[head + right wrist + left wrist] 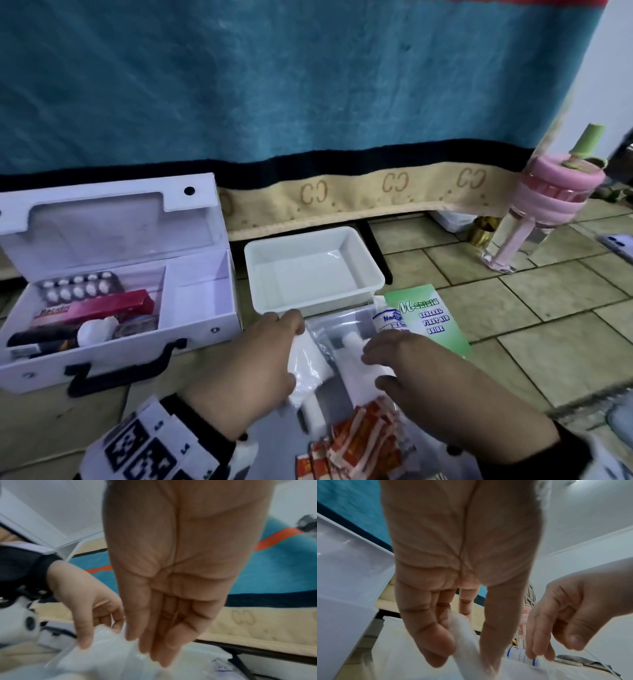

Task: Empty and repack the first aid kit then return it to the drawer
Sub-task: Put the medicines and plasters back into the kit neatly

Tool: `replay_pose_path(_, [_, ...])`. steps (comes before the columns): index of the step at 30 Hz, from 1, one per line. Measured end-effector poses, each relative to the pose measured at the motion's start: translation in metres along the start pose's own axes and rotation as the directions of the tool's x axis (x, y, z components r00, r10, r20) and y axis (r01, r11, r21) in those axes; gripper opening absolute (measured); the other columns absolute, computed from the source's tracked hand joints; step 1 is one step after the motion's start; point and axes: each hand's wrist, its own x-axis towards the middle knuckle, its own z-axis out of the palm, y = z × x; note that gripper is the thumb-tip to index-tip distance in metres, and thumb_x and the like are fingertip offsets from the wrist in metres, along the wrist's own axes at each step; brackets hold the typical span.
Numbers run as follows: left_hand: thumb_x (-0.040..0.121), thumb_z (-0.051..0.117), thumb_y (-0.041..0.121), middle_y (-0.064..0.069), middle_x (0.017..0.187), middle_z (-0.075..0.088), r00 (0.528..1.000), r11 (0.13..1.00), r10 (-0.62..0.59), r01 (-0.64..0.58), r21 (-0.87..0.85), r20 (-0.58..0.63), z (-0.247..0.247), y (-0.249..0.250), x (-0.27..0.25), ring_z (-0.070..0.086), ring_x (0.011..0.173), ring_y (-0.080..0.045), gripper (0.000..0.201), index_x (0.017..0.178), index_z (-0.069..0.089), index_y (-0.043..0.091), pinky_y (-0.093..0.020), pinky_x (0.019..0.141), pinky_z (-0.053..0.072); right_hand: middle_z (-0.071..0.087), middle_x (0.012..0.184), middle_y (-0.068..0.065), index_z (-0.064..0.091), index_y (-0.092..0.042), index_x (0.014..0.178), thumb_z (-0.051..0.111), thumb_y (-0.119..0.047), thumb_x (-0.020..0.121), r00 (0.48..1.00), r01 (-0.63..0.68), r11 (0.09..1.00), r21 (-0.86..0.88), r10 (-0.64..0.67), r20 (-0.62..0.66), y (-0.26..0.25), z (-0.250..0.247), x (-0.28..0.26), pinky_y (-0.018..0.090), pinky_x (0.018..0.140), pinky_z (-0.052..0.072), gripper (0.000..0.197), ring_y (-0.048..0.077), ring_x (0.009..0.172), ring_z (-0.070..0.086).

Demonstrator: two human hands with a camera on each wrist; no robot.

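Note:
The white first aid kit [137, 356] stands open on the floor at left, with a blister pack [78, 287], a red box [96, 308] and small items in its left compartment. My left hand [293, 353] pinches a clear packet of white cotton [308, 359] between thumb and fingers [436, 649]; the packet [464, 635] shows close up. My right hand [375, 365] rests straight fingertips [154, 649] on a clear plastic bag [102, 655] beside it. A bandage roll [390, 317] and a green first aid guide [435, 318] lie just beyond.
A white tray [301, 236] sits with nothing in it right of the kit. Orange sachets [363, 442] lie near me under the right wrist. A pink bottle [548, 202] stands at far right. A blue blanket [274, 85] hangs behind. Tiled floor [548, 325] spreads to the right.

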Motion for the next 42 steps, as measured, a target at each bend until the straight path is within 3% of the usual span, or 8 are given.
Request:
replay_pose_path(6, [0.08,0.062,0.021,0.008,0.112,0.048,1.0,0.999,-0.004,0.003,-0.032,-0.031,-0.008,-0.01,-0.004,0.055,0.099,-0.012,0.046,0.119,0.038,0.031,-0.029,0.083,0.048,0.051,0.12,0.007,0.054,-0.018,0.116,0.046,-0.015,0.09,0.99,0.015,0.974,-0.227,0.017,0.139,-0.031,0.003,0.018,0.036,0.091,0.046,0.027,0.026,0.11,0.057])
replay_pose_path(16, [0.079,0.063,0.024,0.015,0.099,0.043,0.99,0.991,0.079,-0.091,-0.101,-0.116,-0.023,-0.027,-0.009,0.049,0.086,-0.004,0.044,0.115,0.04,0.033,-0.02,0.075,0.041,0.063,0.115,0.012,0.061,-0.01,0.115,0.044,-0.008,0.091,0.966,-0.134,0.931,-0.339,0.198,0.163,-0.057,0.015,0.049,0.035,0.083,0.051,0.029,0.027,0.105,0.063])
replay_pose_path(21, [0.078,0.067,0.026,0.019,0.09,0.039,0.975,0.978,0.094,-0.128,-0.166,-0.199,-0.038,-0.04,-0.012,0.048,0.068,0.003,0.044,0.114,0.042,0.036,-0.013,0.065,0.035,0.066,0.109,0.004,0.063,-0.02,0.107,0.051,-0.009,0.083,0.939,-0.329,0.933,-0.143,0.34,0.055,-0.057,0.001,0.05,0.028,0.085,0.048,0.029,0.021,0.105,0.062])
replay_pose_path(24, [0.076,0.07,0.025,0.02,0.091,0.042,0.968,0.973,0.078,-0.125,-0.193,-0.238,-0.049,-0.048,-0.014,0.055,0.066,0.001,0.045,0.111,0.044,0.038,-0.012,0.065,0.04,0.066,0.078,-0.007,0.067,-0.027,0.089,0.065,-0.013,0.075,0.926,-0.377,0.92,0.105,0.378,0.01,-0.053,-0.017,0.05,0.017,0.069,0.047,0.02,0.003,0.075,0.061])
replay_pose_path(29, [0.079,0.069,0.022,0.018,0.089,0.047,0.938,0.976,0.018,-0.092,-0.199,-0.346,-0.071,-0.07,-0.018,0.052,0.071,-0.001,0.037,0.107,0.049,0.037,-0.02,0.067,0.038,0.067,0.06,-0.012,0.061,-0.032,0.085,0.067,-0.004,0.077,0.947,-0.313,0.914,0.257,0.323,0.004,-0.061,-0.049,0.053,0.021,0.059,0.052,0.029,-0.002,0.054,0.059])
replay_pose_path(32, [0.082,0.067,0.019,0.019,0.088,0.047,0.917,0.975,-0.042,-0.049,-0.216,-0.397,-0.084,-0.088,-0.021,0.049,0.072,0.001,0.033,0.103,0.049,0.038,-0.023,0.067,0.038,0.069,0.065,-0.015,0.064,-0.034,0.087,0.068,-0.004,0.079,0.967,-0.241,0.938,0.248,0.253,-0.016,-0.07,-0.069,0.057,0.01,0.048,0.044,0.031,-0.004,0.054,0.06])
replay_pose_path(38, [0.087,0.062,0.016,0.005,0.096,0.053,0.846,0.961,-0.236,0.132,-0.242,-0.478,-0.102,-0.128,-0.031,0.052,0.082,-0.013,0.026,0.108,0.054,0.03,-0.028,0.07,0.036,0.071,0.074,-0.013,0.073,-0.032,0.084,0.07,-0.011,0.079,0.985,-0.007,0.982,0.189,0.039,-0.166,-0.109,-0.101,0.082,0.007,0.063,0.044,0.022,-0.005,0.074,0.06])
replay_pose_path(42, [0.087,0.062,0.014,0.002,0.094,0.054,0.828,0.951,-0.284,0.178,-0.254,-0.484,-0.106,-0.146,-0.04,0.052,0.08,-0.017,0.026,0.109,0.056,0.027,-0.029,0.069,0.035,0.071,0.088,-0.009,0.073,-0.027,0.092,0.067,-0.008,0.079,0.964,0.174,0.984,-0.046,-0.18,-0.196,-0.134,-0.088,0.13,0.023,0.076,0.05,0.023,0.004,0.082,0.062])
